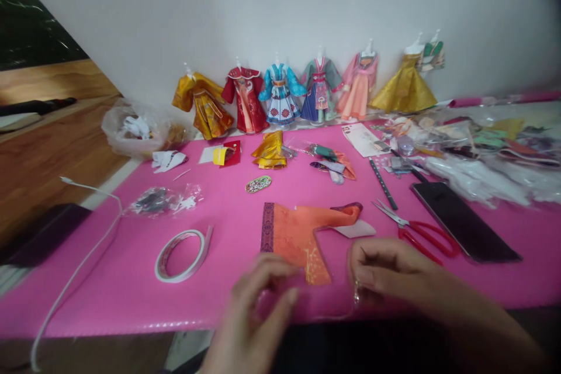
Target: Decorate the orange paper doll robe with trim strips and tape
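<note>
My right hand (385,272) is closed in a pinch near the table's front edge. From its fingertips hangs a thin cord with small gold beads (356,293), the loose end trailing left. Thumb and fingers apart, my left hand (260,304) is curved and slightly blurred, with nothing visible between its fingertips. Just beyond both hands lies a small orange doll robe (291,231), flat, with a purple patterned band on its left edge. My left fingers overlap its lower left part. A pale strip (355,229) sits by the robe's right sleeve.
Red-handled scissors (421,234), a black phone (464,219) and a dark pencil (383,184) lie at right. At left are a tape roll (160,266) and a white cable (81,266). Several dressed doll forms (243,99) line the wall. Plastic bags (473,175) pile up at far right.
</note>
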Demonstrator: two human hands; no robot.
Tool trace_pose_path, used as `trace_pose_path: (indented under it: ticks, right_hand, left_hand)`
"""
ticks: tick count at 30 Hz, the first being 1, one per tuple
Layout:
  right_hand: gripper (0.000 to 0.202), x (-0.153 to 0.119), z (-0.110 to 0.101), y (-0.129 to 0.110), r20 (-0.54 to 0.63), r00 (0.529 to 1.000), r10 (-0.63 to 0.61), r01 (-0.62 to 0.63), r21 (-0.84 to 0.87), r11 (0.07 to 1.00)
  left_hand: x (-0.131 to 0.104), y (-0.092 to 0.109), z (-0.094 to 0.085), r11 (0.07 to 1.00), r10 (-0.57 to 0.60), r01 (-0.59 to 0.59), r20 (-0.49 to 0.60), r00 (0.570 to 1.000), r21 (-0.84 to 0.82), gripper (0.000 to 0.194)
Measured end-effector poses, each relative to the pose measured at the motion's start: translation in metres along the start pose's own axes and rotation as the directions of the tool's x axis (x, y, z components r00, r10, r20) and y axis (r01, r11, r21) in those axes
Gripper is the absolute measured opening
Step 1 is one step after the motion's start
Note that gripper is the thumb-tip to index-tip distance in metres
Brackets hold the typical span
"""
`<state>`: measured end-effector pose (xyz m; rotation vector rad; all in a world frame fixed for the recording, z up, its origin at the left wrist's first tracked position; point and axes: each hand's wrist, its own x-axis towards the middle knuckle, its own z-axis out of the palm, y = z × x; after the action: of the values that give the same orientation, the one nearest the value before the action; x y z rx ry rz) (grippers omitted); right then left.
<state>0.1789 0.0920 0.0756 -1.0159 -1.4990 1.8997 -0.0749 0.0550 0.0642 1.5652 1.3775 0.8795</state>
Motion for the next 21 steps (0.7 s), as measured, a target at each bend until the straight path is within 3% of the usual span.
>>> trace_pose_path:
  ticks: [1,4,6,13,21]
  right_hand:
    - [0.031,0.000,0.002,0.001,0.017,1.000,0.015,-0.015,0.005,1.000]
    - [0.031,0.000,0.006,0.001,0.040,0.998,0.058,-0.059,0.021,0.998]
    - [0.033,-0.001,0.007,0.000,0.029,0.998,0.062,-0.062,0.002,0.998]
    - [0.028,0.001,0.004,-0.004,0.000,1.000,-0.015,0.015,-0.086,0.996]
    - [0.026,0.010,0.006,0.000,-0.060,0.998,-0.007,-0.001,-0.129,0.992]
  left_hand:
    - [0.003,0.007,0.011,0.994,0.013,-0.004,0.085,0.996,-0.109,0.014]
    - [0.012,0.022,0.036,0.918,-0.033,0.144,0.290,0.956,-0.368,0.018]
    - [0.017,0.025,0.043,0.861,-0.049,0.222,0.361,0.931,-0.457,0.019]
    - [0.023,0.019,0.044,0.759,-0.091,0.336,0.420,0.903,-0.558,0.022]
    - [0.021,0.014,0.045,0.771,-0.146,0.338,0.367,0.919,-0.540,0.026]
